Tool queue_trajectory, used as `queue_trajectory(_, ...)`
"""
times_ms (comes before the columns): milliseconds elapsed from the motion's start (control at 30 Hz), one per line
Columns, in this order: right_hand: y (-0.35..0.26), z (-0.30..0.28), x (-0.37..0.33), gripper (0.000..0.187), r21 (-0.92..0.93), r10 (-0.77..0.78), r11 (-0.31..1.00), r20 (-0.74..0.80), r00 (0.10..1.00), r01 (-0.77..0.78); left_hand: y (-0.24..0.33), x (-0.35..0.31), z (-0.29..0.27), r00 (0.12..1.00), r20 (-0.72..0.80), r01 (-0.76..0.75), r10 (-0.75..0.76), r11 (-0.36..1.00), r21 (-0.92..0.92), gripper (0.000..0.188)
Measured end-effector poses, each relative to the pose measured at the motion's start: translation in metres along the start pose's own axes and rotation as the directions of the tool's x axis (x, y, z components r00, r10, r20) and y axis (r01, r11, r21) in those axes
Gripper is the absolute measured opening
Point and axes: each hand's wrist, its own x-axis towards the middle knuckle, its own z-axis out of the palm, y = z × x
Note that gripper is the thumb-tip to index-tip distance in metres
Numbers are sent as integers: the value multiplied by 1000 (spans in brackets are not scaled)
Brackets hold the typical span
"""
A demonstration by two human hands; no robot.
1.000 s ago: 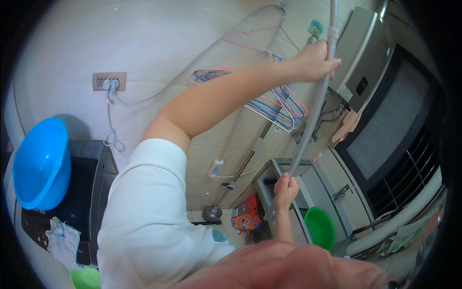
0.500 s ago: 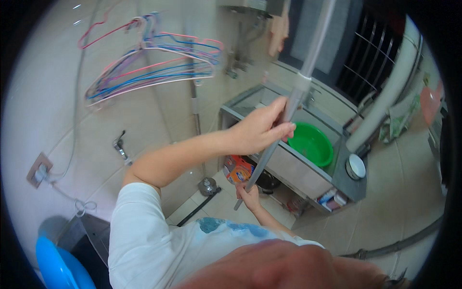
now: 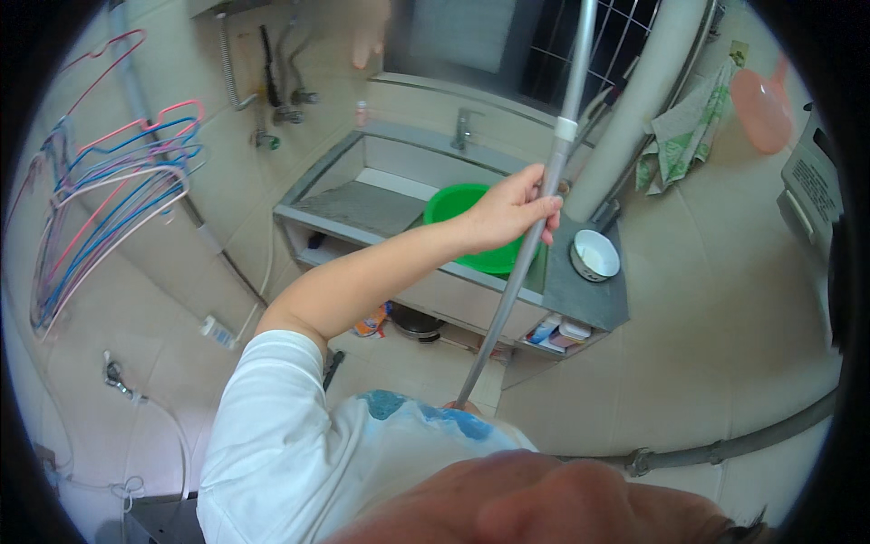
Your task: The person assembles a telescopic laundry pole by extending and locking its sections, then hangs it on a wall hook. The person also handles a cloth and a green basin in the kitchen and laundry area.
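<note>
A long grey telescopic metal pole (image 3: 514, 299) with a pale collar slants across the middle of the view, its upper end running out past the top edge. My left hand (image 3: 518, 210) is closed round it just below the collar, with the arm stretched out in front of me. At the pole's lower end, close to my shirt, only a sliver of my right hand (image 3: 456, 405) shows; it is closed on the pole, with most of its fingers hidden. Behind my left hand, a green basin (image 3: 494, 261) sits in the sink.
The grey-edged sink (image 3: 349, 195) stands along the wall under a barred window. A white bowl (image 3: 595, 255) rests on its right corner. Coloured hangers (image 3: 118, 208) hang at the left. At right are a thick white pipe (image 3: 639, 100), a green-white cloth (image 3: 686, 136) and a pink dipper (image 3: 763, 104).
My view has swung to the right, so the hangers and sink now lie farther left. Both hands keep hold of the pole; my right hand has almost gone from sight behind my shirt.
</note>
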Motion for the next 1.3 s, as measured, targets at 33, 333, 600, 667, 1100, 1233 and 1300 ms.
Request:
queue_trajectory(33, 2, -7, -1, 26, 16, 7, 1000, -52, 999, -6, -8, 16, -2, 1000, -8, 1, -1, 1000, -13, 25)
queue_trajectory(333, -61, -70, -9, 31, 168, -149, 943, -558, 816, 287, -61, 114, -21, 993, 67, -113, 96, 940, 323, 48)
queue_trajectory(600, -263, -152, 25, 27, -218, -567, 741, -710, 417, 636, -156, 64, -90, 991, 125, 41, -38, 999, -23, 46)
queue_trajectory(667, -318, -167, 40, 26, -382, -656, 678, -699, 284, 628, -180, 41, -121, 979, 85, 192, -188, 980, -52, 39)
queue_trajectory(1100, -640, -293, 112, 25, -359, -690, 545, -705, 163, 757, -264, -51, -265, 922, -310, 292, -231, 942, 163, 27)
queue_trajectory(1233, -694, -317, 126, 22, -315, -676, 542, -714, 181, 779, -278, -45, -271, 930, -282, 298, -237, 934, 198, 28)
queue_trajectory(1300, -714, -330, 132, 22, -362, -673, 558, -723, 152, 747, -287, -39, -270, 940, -259, 277, -221, 939, 204, 27)
